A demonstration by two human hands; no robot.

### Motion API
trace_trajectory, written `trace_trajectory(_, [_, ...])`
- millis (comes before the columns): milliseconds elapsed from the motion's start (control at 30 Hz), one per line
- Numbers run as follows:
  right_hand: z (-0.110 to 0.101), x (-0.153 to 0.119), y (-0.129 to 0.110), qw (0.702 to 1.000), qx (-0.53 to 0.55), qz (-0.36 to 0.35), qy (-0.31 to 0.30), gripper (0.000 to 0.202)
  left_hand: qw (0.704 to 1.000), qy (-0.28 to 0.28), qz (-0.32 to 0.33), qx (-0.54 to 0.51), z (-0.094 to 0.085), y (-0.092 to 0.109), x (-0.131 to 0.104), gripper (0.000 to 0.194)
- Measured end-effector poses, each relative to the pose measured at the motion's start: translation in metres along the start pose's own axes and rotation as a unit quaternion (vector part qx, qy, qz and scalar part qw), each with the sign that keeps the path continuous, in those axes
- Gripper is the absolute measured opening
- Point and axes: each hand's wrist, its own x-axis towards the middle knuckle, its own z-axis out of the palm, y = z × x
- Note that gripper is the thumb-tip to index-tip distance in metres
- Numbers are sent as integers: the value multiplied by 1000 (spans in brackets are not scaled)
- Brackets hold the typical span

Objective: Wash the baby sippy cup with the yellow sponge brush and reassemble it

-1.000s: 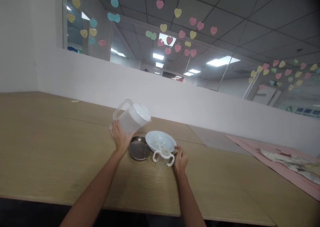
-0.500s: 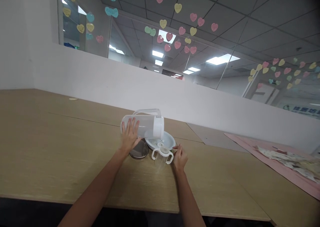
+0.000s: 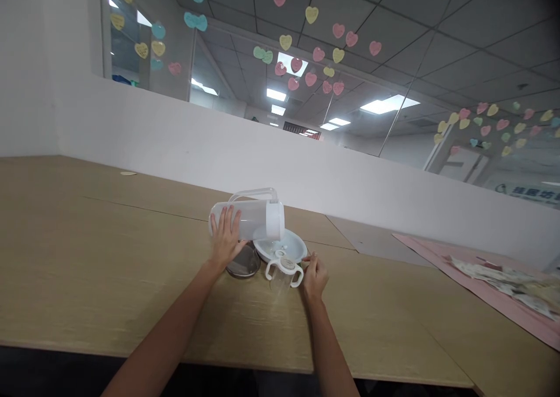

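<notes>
My left hand [image 3: 225, 239] grips a clear plastic pitcher [image 3: 252, 217] from the near side, fingers spread over its body. It lies on its side in the air, handle up, white lid pointing right over a pale blue bowl [image 3: 294, 244]. In front of that bowl stands a clear cup with a white lid and two white handles [image 3: 284, 268]. Right of the cup, my right hand [image 3: 315, 275] is closed, fingertips by the bowl's right rim. A sliver of green shows there, but what the fingers hold is hidden. A dark shallow dish [image 3: 244, 263] sits below the pitcher, partly covered.
The wooden table [image 3: 131, 268] meets a low white wall [image 3: 219, 137] under glass with heart-shaped notes. At the right lies a pink mat [image 3: 437, 254] with crumpled, patterned material [image 3: 507, 283]. A small pale scrap [image 3: 128, 173] rests near the wall at left.
The pitcher has shifted slightly left and up in my left hand's grasp. My right hand, the cup and the bowl look nearly the same.
</notes>
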Motion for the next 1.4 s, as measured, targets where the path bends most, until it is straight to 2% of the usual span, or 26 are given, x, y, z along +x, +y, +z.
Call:
trace_trajectory(233, [1, 1, 1, 1000, -15, -25, 5, 65, 1000, -4, 2, 14, 3, -1, -1, 80])
trace_trajectory(900, [1, 2, 0, 999, -44, -31, 8, 61, 999, -17, 27, 25, 9, -5, -3, 81])
trace_trajectory(1000, [1, 2, 0, 999, -46, -22, 6, 60, 1000, 0, 11, 1, 12, -6, -3, 83])
trace_trajectory(1233, [2, 2, 0, 999, -47, -16, -1, 60, 994, 64, -56, -74, 13, -11, -1, 105])
trace_trajectory(1400, [2, 1, 0, 999, -43, -24, 4, 59, 988, 52, -80, -120, 11, -14, -2, 112])
